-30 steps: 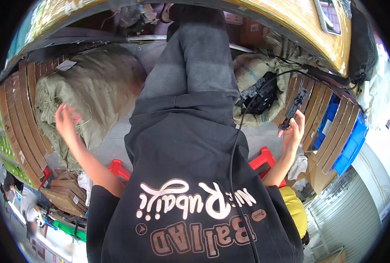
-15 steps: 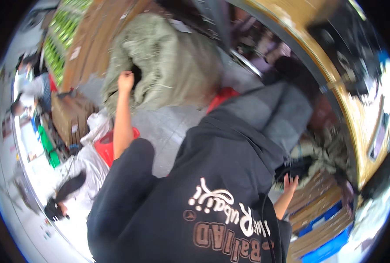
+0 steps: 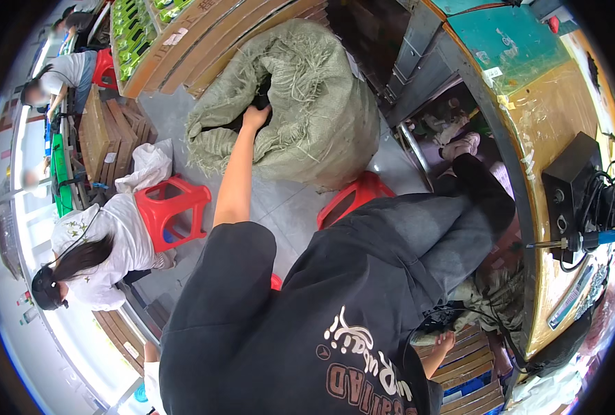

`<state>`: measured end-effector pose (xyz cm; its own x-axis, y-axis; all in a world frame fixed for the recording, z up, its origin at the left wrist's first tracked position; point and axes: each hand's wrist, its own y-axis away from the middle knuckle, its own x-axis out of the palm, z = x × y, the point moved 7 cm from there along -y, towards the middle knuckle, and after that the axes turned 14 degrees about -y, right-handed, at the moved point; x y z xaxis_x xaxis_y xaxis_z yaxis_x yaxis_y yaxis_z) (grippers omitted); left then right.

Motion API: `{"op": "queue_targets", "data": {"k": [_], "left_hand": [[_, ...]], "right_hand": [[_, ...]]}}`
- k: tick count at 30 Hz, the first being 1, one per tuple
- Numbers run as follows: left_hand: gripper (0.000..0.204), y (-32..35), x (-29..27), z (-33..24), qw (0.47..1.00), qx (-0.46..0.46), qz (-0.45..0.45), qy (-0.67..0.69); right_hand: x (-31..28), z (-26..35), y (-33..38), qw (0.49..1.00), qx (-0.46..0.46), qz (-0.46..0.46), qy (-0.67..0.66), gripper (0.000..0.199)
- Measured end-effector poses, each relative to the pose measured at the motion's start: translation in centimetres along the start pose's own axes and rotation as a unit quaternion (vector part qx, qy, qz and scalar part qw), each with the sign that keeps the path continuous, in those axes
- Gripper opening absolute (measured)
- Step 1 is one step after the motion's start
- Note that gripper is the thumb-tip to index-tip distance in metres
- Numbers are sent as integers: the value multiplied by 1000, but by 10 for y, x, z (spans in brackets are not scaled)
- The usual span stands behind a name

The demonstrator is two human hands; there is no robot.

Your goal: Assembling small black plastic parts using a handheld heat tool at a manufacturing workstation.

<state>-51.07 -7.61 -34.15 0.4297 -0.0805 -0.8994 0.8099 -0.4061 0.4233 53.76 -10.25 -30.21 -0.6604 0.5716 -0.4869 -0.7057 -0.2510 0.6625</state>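
My left hand (image 3: 255,119) is at the mouth of a large green-grey woven sack (image 3: 321,124). Its fingers reach into the dark opening and are mostly out of sight, so I cannot tell if they hold anything. My right hand (image 3: 445,342) is low on the right, with its fingers apart and nothing visible in them. Beside it lies a second, crumpled woven sack (image 3: 483,304) with a dark gap on its near side.
Red plastic stools (image 3: 176,207) stand on the grey tiled floor. A person in a white shirt (image 3: 107,256) sits at the left. Cartons (image 3: 114,138) are stacked behind. On the right, a workbench (image 3: 563,104) carries a black box-shaped device (image 3: 563,180) and a blue-handled tool (image 3: 598,238).
The view has swung, so the sack and stools sit further right. My left hand has gone deeper into the sack's mouth. My right hand shows lower, beside the second sack.
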Motion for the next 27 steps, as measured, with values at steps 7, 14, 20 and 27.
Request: {"op": "queue_targets", "data": {"k": [7, 14, 20, 27], "left_hand": [[77, -16, 26, -15, 989, 14, 62, 137], [53, -10, 21, -24, 976, 5, -15, 218], [60, -31, 37, -2, 931, -70, 92, 347], [54, -10, 18, -14, 950, -115, 52, 285]], "right_hand": [[-31, 61, -14, 975, -184, 34, -122, 32], [-22, 79, -1, 976, -184, 12, -117, 32], [-7, 67, -19, 974, -180, 11, -134, 33], [5, 52, -18, 978, -185, 66, -69, 30]]}}
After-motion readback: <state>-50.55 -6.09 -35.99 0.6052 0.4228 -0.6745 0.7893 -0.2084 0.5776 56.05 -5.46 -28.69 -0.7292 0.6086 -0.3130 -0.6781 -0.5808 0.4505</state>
